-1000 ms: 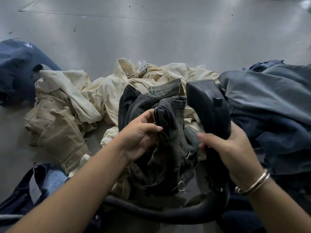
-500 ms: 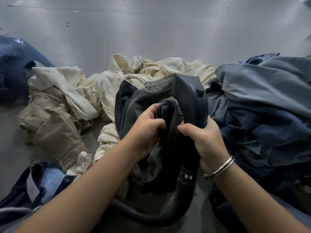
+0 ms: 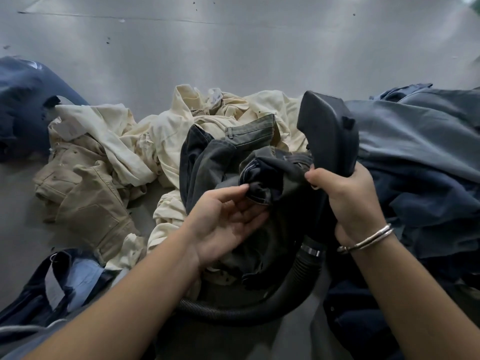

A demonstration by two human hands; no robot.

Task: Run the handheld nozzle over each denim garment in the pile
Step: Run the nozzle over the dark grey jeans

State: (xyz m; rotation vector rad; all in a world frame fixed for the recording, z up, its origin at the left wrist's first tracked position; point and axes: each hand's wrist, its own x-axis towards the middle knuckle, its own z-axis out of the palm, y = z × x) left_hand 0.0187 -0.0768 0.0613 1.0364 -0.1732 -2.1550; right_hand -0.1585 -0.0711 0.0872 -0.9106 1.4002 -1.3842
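Observation:
A dark grey denim garment (image 3: 207, 162) lies bunched in the middle of the pile. My right hand (image 3: 345, 196) grips the handle of the black handheld nozzle (image 3: 327, 131), whose wide head points up and away, beside the garment's folded edge. Its ribbed black hose (image 3: 249, 310) curls under my arms. My left hand (image 3: 228, 224) is palm up with relaxed fingers, its fingertips touching a rolled dark hem (image 3: 259, 183) of the garment.
Cream and tan garments (image 3: 104, 162) lie spread to the left and behind. A blue-grey heap (image 3: 420, 157) fills the right. More dark blue denim sits at the far left (image 3: 23, 105) and lower left (image 3: 59, 281). Grey metal tabletop (image 3: 233, 53) stretches beyond.
My left hand has let go of the dark garment and opened palm up. The right hand has moved the nozzle to the right, away from the bunched cloth.

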